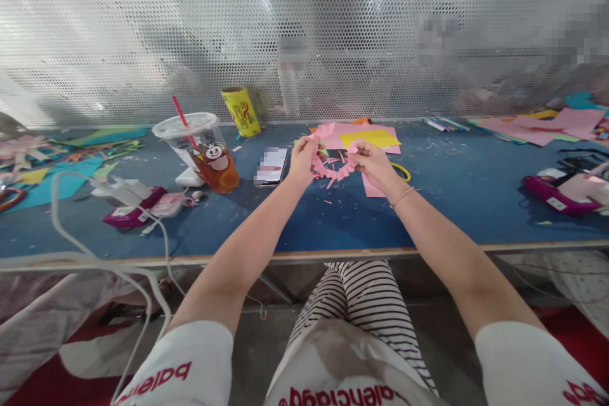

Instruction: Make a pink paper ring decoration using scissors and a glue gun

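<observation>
A pink fringed paper strip (339, 173) sags in a curve between my two hands, a little above the blue table. My left hand (303, 157) pinches it near its left end, where a loose pink piece sticks up past the fingers. At the other end, my right hand (374, 165) has thumb and fingers closed on the strip. Pink and yellow paper sheets (373, 137) lie just behind the hands. Thin pink cuttings are scattered beneath the strip. Beside my right hand shows the yellow handle of what look like scissors (402, 171), partly hidden.
Left of my hands lie a phone (271, 166) and a tall drink cup with a red straw (204, 152). A yellow can (242, 111) stands at the back. Purple power strips (136, 208) with white cables sit at left and right. A perforated metal panel (304, 32) rises behind.
</observation>
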{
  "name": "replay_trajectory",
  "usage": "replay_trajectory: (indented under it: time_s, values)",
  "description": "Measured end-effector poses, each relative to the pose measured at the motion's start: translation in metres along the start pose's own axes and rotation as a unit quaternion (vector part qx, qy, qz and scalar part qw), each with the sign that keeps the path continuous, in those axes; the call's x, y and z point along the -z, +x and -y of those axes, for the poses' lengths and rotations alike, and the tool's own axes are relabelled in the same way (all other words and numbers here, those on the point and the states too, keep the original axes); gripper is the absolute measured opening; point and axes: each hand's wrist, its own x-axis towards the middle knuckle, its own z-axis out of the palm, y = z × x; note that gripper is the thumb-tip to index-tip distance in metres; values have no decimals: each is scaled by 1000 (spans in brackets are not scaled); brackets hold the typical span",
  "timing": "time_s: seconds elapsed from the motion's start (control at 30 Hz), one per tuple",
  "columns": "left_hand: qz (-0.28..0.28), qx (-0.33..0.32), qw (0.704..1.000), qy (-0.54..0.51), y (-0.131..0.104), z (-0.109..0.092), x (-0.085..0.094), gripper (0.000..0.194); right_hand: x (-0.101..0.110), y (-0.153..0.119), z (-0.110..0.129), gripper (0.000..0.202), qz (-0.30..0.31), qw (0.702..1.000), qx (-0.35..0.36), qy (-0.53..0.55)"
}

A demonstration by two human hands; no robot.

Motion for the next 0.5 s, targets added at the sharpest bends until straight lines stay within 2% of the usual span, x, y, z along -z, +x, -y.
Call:
replay_trajectory:
  time_s: [0.3, 0.5]
  values:
    - [5, -10, 1000, 20, 1, 2, 2, 26, 1, -1, 1, 38, 5, 1000, 7, -30]
    - [-21, -2, 993, 119, 5, 4, 7, 15, 5, 3, -4, 33, -1, 991, 39, -130]
